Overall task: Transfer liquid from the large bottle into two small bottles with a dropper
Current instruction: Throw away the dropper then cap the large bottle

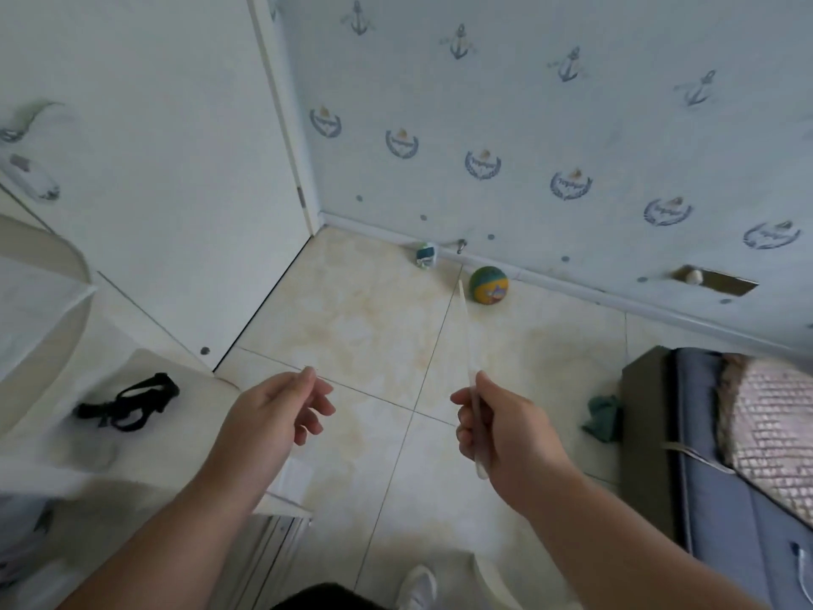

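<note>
My right hand (506, 424) is shut on a long clear plastic dropper (466, 328). Its thin tip points up and away toward the wall, and its bulb end sticks out below my palm. My left hand (272, 411) hovers level with it, to the left, fingers loosely curled with the thumb and forefinger close together; nothing shows between them. Both hands are held above the tiled floor. No large bottle and no small bottles are in view.
A white cabinet top (145, 433) at the left carries a black strap (127, 402). A green and yellow ball (488, 284) and a small toy (426, 254) lie by the baseboard. A grey sofa edge (712, 455) stands at the right. My white shoe (418, 587) shows below.
</note>
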